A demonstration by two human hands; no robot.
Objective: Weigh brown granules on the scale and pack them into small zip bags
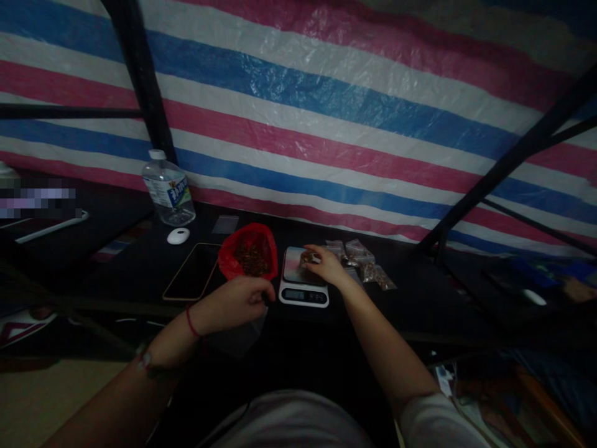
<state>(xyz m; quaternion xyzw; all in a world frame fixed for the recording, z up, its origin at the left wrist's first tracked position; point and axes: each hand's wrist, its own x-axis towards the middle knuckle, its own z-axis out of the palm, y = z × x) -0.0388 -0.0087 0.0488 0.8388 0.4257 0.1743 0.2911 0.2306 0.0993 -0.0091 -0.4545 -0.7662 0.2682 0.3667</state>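
Note:
My left hand [237, 303] is closed just in front of a red plastic bag [224, 254], which stands open with small brown pieces [253, 258] inside. From its fingers hangs a dim, see-through plastic bag [247, 336]. My right hand [326, 264] reaches over the white digital scale [288, 294], its fingers closed around a small clear bag of brown pieces [306, 257] at the scale's plate [293, 264]. The scale's display is lit, but its digits are too small to read. Several filled zip bags [368, 270] lie to the right of the scale.
A phone or tablet [193, 272] lies left of the red bag. Behind it are a white oval case [178, 236], a large clear bottle [170, 196] and a flat clear bag [226, 224]. Striped sheeting [298, 124] and dark metal posts [144, 87] stand behind the black table [410, 298].

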